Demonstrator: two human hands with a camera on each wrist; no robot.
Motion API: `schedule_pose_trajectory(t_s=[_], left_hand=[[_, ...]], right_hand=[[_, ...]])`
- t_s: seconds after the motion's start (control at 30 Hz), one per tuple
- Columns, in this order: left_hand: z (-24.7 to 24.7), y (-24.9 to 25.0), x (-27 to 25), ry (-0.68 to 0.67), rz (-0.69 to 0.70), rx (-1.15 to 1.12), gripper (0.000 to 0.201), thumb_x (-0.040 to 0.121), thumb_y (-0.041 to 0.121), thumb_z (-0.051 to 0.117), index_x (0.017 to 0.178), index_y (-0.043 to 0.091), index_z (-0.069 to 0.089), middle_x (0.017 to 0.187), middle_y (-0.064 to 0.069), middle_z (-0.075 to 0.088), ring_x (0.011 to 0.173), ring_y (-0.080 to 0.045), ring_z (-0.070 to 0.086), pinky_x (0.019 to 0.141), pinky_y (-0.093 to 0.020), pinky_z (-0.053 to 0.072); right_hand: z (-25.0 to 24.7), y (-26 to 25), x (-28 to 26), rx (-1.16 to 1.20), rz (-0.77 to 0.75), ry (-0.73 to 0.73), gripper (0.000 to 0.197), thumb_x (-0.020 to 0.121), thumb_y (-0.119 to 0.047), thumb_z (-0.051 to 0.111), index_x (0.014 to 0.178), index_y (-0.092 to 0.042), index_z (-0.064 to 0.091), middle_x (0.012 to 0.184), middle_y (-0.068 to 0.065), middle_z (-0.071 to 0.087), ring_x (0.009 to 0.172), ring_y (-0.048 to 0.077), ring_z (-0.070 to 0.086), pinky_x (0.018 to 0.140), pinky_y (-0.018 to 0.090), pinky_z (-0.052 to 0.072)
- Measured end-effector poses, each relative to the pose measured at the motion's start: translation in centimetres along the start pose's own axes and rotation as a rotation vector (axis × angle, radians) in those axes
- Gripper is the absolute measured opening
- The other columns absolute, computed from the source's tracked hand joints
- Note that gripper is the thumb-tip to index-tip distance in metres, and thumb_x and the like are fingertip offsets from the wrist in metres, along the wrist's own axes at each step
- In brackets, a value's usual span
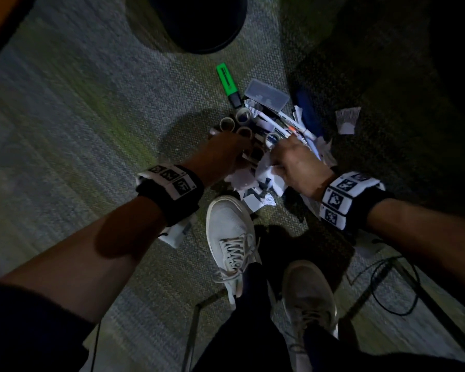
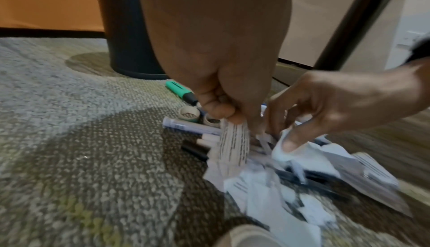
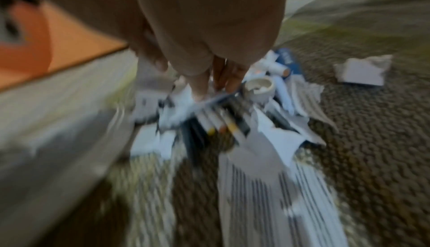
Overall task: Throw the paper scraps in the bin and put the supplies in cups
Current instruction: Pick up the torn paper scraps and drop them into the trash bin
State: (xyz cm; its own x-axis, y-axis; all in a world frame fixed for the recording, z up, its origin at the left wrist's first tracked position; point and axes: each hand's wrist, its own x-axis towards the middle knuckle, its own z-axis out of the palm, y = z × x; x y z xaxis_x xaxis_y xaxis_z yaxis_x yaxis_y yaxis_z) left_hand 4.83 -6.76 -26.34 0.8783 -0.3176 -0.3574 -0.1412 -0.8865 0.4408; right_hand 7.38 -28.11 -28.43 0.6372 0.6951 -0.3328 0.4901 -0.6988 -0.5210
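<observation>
both hands are working in a pile of paper scraps (image 1: 255, 189) and supplies lying on the carpet (image 1: 91, 116). the left hand (image 2: 223, 89) is pinching a printed scrap (image 2: 234, 144) between curled fingers. the right hand (image 2: 325, 104) is pinching a white scrap (image 2: 282, 151), apparently between thumb and fingers; its own view is blurred. a green highlighter (image 1: 228, 84) is lying near the dark bin (image 1: 199, 20).

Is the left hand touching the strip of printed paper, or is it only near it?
Touching. The left wrist view shows the left hand with thumb and fingers pinching the top of the printed paper strip, which hangs below them.
</observation>
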Motion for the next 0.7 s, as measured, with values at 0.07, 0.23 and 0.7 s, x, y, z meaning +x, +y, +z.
schedule_pose_trajectory(t_s=[0.07, 0.23, 0.7], left_hand=[[0.4, 0.7, -0.4, -0.108, -0.012, -0.058, 0.023, 0.085, 0.014, 0.068, 0.108, 0.010, 0.070, 0.110, -0.011, 0.071, 0.102, -0.026, 0.067, 0.079, -0.027, 0.049], [0.3, 0.5, -1.9, -0.028, -0.090, -0.241, 0.022, 0.078, 0.004, 0.065, 0.098, 0.008, 0.073, 0.099, -0.011, 0.072, 0.093, -0.026, 0.067, 0.074, -0.028, 0.047], [-1.2, -2.9, -5.4, -0.083, -0.296, -0.261, 0.021, 0.079, 0.012, 0.074, 0.100, 0.015, 0.073, 0.096, -0.006, 0.073, 0.090, -0.022, 0.068, 0.073, -0.025, 0.047]], right_hand=[[1.0, -0.3, -0.3, -0.089, -0.060, 0.005, 0.022, 0.077, 0.004, 0.065, 0.096, -0.007, 0.067, 0.099, 0.012, 0.060, 0.100, 0.031, 0.051, 0.079, 0.040, 0.048], [1.8, -0.5, -0.2, -0.022, -0.040, -0.016, 0.031, 0.073, 0.017, 0.060, 0.089, -0.009, 0.063, 0.083, 0.008, 0.061, 0.075, 0.024, 0.058, 0.059, 0.028, 0.041], [-1.1, -1.7, 2.2, -0.108, -0.188, -0.297, 0.050, 0.081, 0.004, 0.061, 0.127, -0.013, 0.055, 0.096, 0.014, 0.065, 0.085, 0.032, 0.063, 0.067, 0.042, 0.051]])
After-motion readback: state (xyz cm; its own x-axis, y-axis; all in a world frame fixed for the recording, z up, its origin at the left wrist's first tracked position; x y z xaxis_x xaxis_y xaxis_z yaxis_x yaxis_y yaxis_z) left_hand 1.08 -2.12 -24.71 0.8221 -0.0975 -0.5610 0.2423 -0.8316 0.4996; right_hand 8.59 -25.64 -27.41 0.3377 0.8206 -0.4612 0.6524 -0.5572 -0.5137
